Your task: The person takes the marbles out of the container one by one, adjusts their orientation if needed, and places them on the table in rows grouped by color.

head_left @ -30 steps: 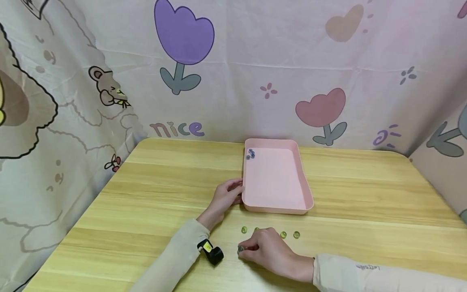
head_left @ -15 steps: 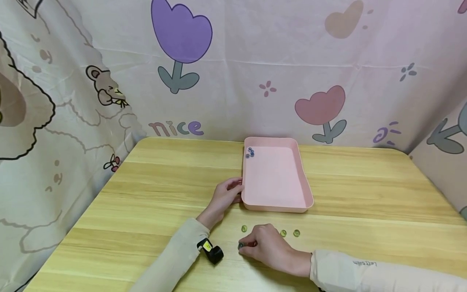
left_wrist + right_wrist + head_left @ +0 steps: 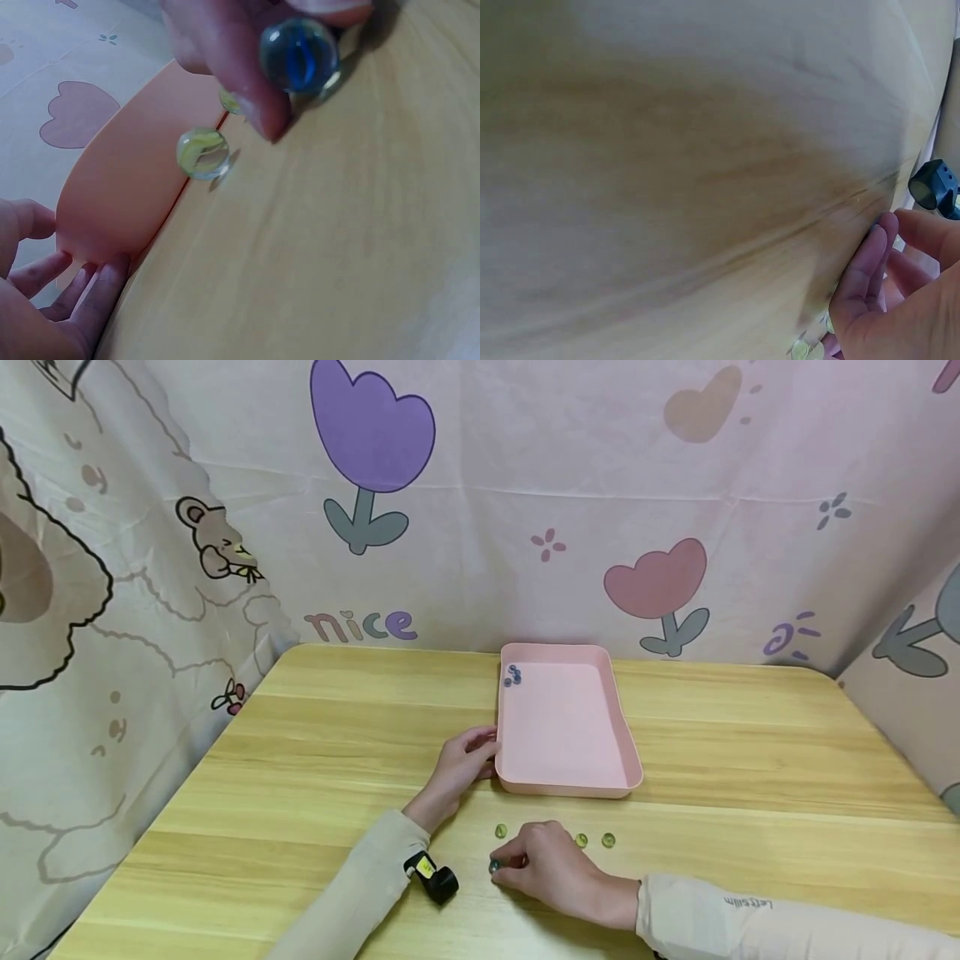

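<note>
A clear marble with a blue swirl (image 3: 300,56) is pinched at the fingertips of my right hand (image 3: 557,875), low over the table in front of the tray. My left hand (image 3: 459,768) rests its fingers against the outer left wall of a pink tray (image 3: 562,727); the left wrist view shows these fingers (image 3: 105,289) touching that wall. Several blue marbles (image 3: 513,675) lie together in the tray's far left corner. Between tray and right hand, a yellow-green marble (image 3: 501,831) sits at the left, with another marble (image 3: 581,840) and a third marble (image 3: 608,840) to the right.
The wooden table (image 3: 750,760) runs back to a patterned cloth (image 3: 480,527) that hangs behind and at the sides. A black wrist camera (image 3: 435,878) sticks out from the left sleeve, close to the right hand's fingertips.
My right hand has shifted slightly with the blue marble, and a yellow-green marble visible behind it one second ago is now hidden. The left hand stays at the tray.
</note>
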The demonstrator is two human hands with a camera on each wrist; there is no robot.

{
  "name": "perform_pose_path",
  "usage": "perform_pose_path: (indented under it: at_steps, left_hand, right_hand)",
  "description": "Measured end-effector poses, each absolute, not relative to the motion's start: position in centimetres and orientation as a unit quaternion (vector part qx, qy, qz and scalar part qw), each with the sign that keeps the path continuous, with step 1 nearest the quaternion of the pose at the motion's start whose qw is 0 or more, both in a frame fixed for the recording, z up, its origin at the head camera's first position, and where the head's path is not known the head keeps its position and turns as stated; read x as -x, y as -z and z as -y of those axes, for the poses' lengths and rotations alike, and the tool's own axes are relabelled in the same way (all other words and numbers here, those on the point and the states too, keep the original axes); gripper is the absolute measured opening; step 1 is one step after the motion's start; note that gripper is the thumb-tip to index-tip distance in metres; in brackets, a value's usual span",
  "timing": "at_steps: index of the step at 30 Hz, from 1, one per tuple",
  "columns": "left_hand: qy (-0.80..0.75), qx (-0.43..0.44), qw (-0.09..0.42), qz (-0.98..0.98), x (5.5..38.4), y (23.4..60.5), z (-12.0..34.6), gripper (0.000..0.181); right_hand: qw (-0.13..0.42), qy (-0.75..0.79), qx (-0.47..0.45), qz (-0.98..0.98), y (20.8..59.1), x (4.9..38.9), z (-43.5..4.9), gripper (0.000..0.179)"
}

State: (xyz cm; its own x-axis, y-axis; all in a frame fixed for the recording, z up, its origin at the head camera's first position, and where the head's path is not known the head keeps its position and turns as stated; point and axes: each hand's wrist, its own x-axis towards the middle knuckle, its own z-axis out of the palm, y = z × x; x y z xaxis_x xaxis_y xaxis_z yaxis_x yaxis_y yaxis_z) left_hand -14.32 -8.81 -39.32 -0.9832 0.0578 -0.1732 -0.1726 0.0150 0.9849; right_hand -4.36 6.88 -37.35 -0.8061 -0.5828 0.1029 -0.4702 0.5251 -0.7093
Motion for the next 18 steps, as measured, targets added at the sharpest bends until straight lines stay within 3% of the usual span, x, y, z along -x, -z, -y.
perform_pose_path:
  at_steps: [18]
  left_hand:
    - [-0.701, 0.032, 0.081, -0.708, 14.3, 39.3, 8.7, 0.038]
  right_hand:
    - [0.133, 0.381, 0.290, -0.868, 36.6, 4.2, -7.9, 0.025]
